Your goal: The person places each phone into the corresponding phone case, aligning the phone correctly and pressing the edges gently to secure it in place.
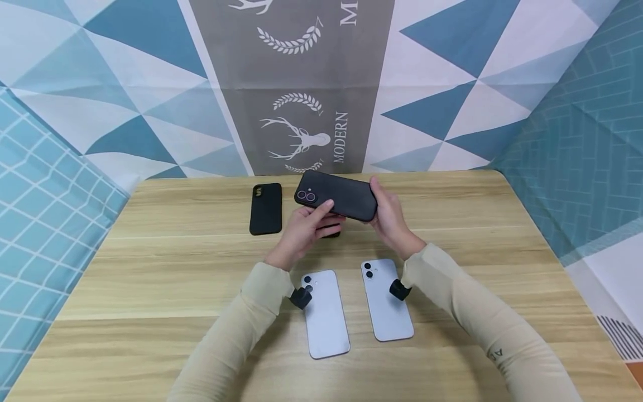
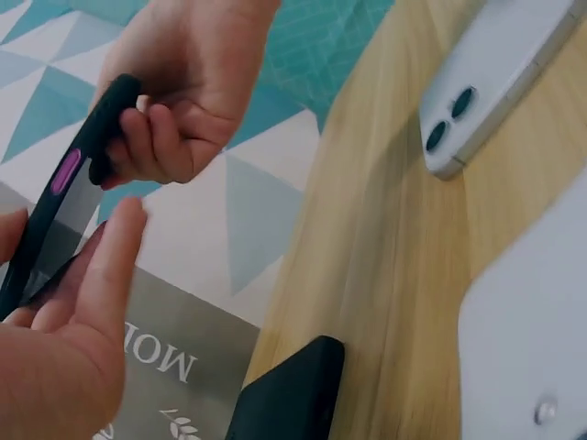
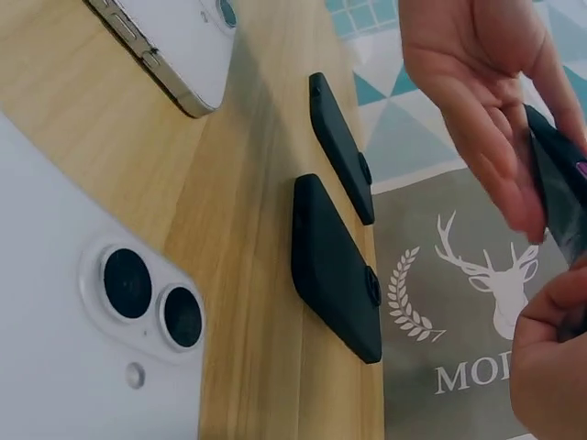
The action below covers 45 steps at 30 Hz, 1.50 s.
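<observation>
Both hands hold a phone in a black case [image 1: 341, 195] above the back of the table, its two purple-ringed lenses facing up at the left end. My left hand [image 1: 306, 229] pinches its near edge, thumb on the back and fingers beneath. My right hand [image 1: 389, 215] grips the right end. In the left wrist view a purple side button [image 2: 67, 171] shows through the case edge. One black phone case [image 1: 266, 209] lies left of the hands. A second black case [image 3: 335, 266] lies beside it, mostly hidden under the left hand in the head view.
Two white phones lie backs up below the forearms: a left white phone [image 1: 326, 318] and a right white phone [image 1: 387, 304], each partly covered by a wrist camera. The wooden table [image 1: 150, 279] meets a patterned cloth backdrop [image 1: 301, 72] at its back edge.
</observation>
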Available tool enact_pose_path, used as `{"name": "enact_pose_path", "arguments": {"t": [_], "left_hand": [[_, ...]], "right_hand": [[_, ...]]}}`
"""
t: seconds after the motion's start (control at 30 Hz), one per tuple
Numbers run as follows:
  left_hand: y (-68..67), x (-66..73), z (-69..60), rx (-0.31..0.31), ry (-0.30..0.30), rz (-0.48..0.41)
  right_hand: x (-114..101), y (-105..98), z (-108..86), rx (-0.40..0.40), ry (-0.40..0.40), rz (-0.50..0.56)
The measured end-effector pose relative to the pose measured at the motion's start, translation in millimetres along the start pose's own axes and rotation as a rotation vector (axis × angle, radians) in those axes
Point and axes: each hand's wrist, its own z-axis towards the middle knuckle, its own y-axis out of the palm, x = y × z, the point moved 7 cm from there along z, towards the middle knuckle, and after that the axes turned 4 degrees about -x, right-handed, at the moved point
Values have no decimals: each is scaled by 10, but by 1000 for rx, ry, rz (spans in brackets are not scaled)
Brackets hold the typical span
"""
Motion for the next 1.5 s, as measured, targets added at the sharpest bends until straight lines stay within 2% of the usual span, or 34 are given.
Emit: {"name": "enact_pose_path", "arguments": {"t": [0.1, 0.23, 0.47, 0.67, 0.73, 0.8, 0.93, 1.03, 1.17, 1.27, 1.4, 1.5], "left_hand": [[-23, 63, -7, 51, 52, -46], [-47, 123, -21, 65, 70, -78], [-96, 116, -24, 96, 38, -88], [-136, 67, -8, 152, 2, -68], [-140, 49, -14, 160, -28, -49], [-127, 34, -18, 148, -58, -16], [-71, -11, -21, 80, -124, 45], [-24, -44, -22, 22, -150, 79], [15, -65, -19, -17, -176, 114], [-8, -50, -14, 14, -182, 107], [-81, 3, -23, 79, -158, 11], [-109, 12, -44, 72, -161, -57]], "right_hand": [[28, 33, -3, -48, -2, -6], [75, 42, 2, -105, 21, -20], [71, 26, -4, -189, 73, -86], [-1, 62, 6, -250, 72, -237], [-16, 73, 25, -260, 73, -270], [-28, 74, 46, -253, 79, -283], [-31, 72, 82, -242, 89, -249], [-24, 72, 92, -234, 99, -219], [-30, 61, 90, -201, 107, -196], [-65, 42, 95, -155, 81, -156], [-123, -11, 108, -84, 25, -72], [-144, -68, 113, -31, -2, -20]]}}
